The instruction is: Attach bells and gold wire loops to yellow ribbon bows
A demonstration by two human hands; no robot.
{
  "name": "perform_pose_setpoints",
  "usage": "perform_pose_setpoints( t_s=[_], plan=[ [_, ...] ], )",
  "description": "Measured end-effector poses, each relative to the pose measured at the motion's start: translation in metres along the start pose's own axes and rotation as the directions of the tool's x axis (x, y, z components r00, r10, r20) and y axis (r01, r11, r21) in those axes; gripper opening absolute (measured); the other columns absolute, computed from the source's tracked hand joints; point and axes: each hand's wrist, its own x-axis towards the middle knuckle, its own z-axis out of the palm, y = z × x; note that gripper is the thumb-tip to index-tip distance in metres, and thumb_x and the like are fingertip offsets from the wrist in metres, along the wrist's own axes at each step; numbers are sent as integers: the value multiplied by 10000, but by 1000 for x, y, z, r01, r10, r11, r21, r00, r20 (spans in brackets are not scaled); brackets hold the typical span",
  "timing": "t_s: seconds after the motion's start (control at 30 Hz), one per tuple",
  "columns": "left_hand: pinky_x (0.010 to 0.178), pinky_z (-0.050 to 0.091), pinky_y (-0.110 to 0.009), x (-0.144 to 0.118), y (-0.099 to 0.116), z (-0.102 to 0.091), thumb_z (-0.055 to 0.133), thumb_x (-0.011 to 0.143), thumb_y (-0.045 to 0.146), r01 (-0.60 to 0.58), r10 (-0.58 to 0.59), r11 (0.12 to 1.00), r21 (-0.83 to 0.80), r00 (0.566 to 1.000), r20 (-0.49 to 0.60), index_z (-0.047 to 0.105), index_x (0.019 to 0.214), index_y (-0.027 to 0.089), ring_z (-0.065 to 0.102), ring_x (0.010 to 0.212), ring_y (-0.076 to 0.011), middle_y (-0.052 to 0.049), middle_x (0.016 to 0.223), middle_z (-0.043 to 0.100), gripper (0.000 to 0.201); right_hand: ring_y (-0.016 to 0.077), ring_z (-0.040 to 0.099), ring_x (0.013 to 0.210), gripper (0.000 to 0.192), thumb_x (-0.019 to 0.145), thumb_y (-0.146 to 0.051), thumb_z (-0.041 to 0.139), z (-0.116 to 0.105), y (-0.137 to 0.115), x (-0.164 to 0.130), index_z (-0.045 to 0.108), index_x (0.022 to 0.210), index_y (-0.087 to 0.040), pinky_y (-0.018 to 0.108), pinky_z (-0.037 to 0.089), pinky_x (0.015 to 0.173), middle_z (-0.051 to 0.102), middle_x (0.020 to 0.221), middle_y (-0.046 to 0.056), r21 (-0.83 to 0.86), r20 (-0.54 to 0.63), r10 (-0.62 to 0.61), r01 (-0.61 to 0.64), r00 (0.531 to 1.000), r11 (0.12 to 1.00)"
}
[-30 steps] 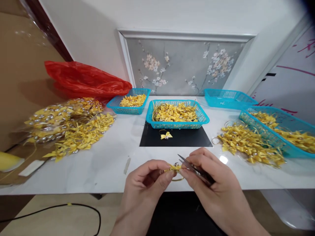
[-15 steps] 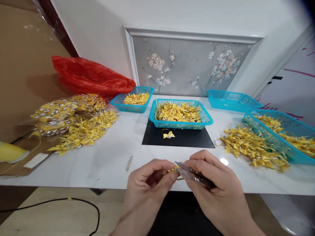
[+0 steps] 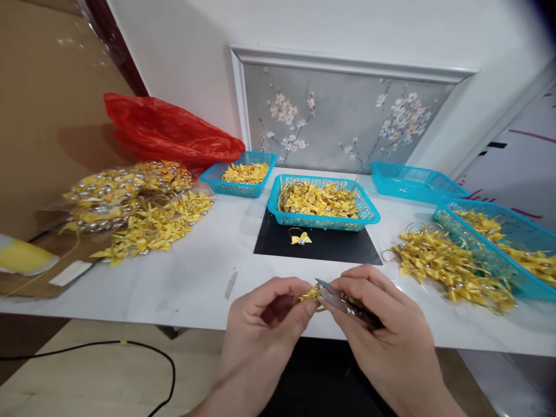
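Hands nearest, at the front edge of the counter (image 3: pixel 195 278); my left hand (image 3: pixel 264 313) has its grip closed, thumb and forefinger pinched on a small yellow bow (image 3: pixel 309 294); my right hand (image 3: pixel 382 324) has its grip closed around small scissors (image 3: pixel 343 301), blades pointing left and touching the bow; both held just above the white counter edge. Scrap of tape (image 3: pixel 231 285) lying on the counter, left of my left hand. Black mat (image 3: pixel 347 249) beyond the hands, one loose bow (image 3: pixel 301 237) resting on it. Teal basket (image 3: pixel 324 202) at the far edge of the mat, filled with yellow bows. Heap of bows (image 3: pixel 452 266) on the counter to the right, touching a long teal basket (image 3: pixel 499 243) that also holds bows. Spread of bows (image 3: pixel 152 226) to the left, beside a clear bag (image 3: pixel 113 191) packed with more. Smaller teal basket (image 3: pixel 243 174) behind, left of centre, partly filled; another teal basket (image 3: pixel 412 182) at far right rear. Red plastic bag (image 3: pixel 169 136) at far left rear. Floral panel (image 3: pixel 339 127) leaning against the wall at the back. Black cable (image 3: pixel 108 347) on the floor below.
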Motion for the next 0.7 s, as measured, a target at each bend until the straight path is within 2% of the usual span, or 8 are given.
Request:
perform_pose_setpoints(
  t_s=[0.37, 0.57, 0.7],
  plan=[
    [602, 557, -132, -1, 7, 2, 707, 660, 20, -71, 71, 997, 33, 998, 1, 794, 716, 268, 700, 650, -117, 39, 698, 760, 269, 149, 622, 641, 224, 817, -35, 583, 1, 5, -1, 714, 876, -208, 229, 525, 533, 612, 816, 40, 17, 4, -34, 34, 999, 999],
    [604, 561, -135, 0, 14, 6, 681, 643, 7, -85, 86, 994, 64, 996, -18, 797, 681, 241, 696, 627, -121, 29, 659, 746, 264, 132, 617, 629, 257, 811, 25, 524, 1, 4, 2, 685, 852, -170, 208, 507, 526, 592, 807, 50, -44, 27, -135, 136, 990, 990],
    [608, 561, -150, -1, 11, 5, 704, 663, 31, -55, 55, 998, 29, 998, 4, 785, 684, 235, 691, 636, -125, 30, 670, 747, 220, 142, 588, 661, 214, 828, 1, 529, 2, 5, 4, 638, 855, -181, 223, 496, 552, 574, 800, 38, -34, 49, -86, 88, 995, 996]
  ],
)
